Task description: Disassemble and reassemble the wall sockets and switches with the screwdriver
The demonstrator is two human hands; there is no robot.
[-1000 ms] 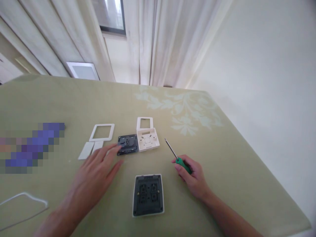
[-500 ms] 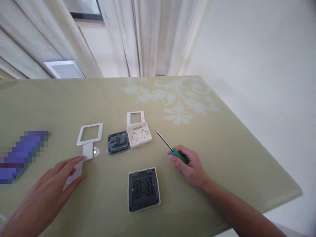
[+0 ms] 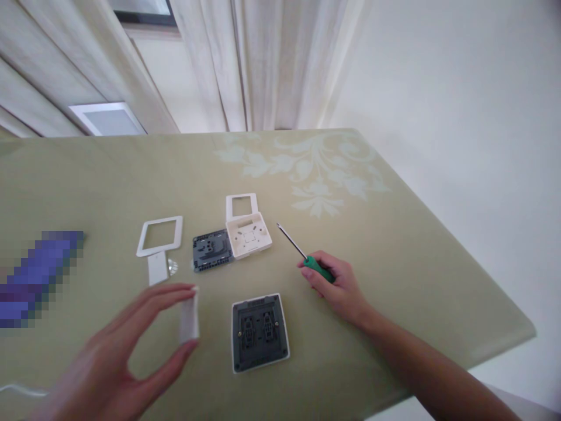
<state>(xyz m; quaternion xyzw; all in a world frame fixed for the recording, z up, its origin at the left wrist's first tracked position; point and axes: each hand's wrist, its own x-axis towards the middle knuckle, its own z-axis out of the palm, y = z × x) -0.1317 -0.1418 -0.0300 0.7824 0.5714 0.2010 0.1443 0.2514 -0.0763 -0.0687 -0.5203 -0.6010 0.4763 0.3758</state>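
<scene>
My left hand (image 3: 127,345) is raised above the table and pinches a small white rocker plate (image 3: 189,318) between thumb and fingers. My right hand (image 3: 337,286) rests on the table, closed round the green handle of a screwdriver (image 3: 302,254) whose shaft points up and left. Between the hands lies a switch module (image 3: 260,332), back side up, dark grey inside a white rim. Further back lie a dark grey insert (image 3: 212,250), a cream back box (image 3: 248,235), a small white frame (image 3: 241,206), a larger white frame (image 3: 160,235) and a second white rocker plate (image 3: 156,268).
The olive table (image 3: 394,257) has a pale floral print at the back and ends in a front right corner near the white wall. A blurred purple patch (image 3: 37,275) lies at the left. Curtains hang behind the table.
My left hand slid left from the grey insert, took one white rocker plate off the table and lifted it toward the switch module. The right hand kept still with the screwdriver.
</scene>
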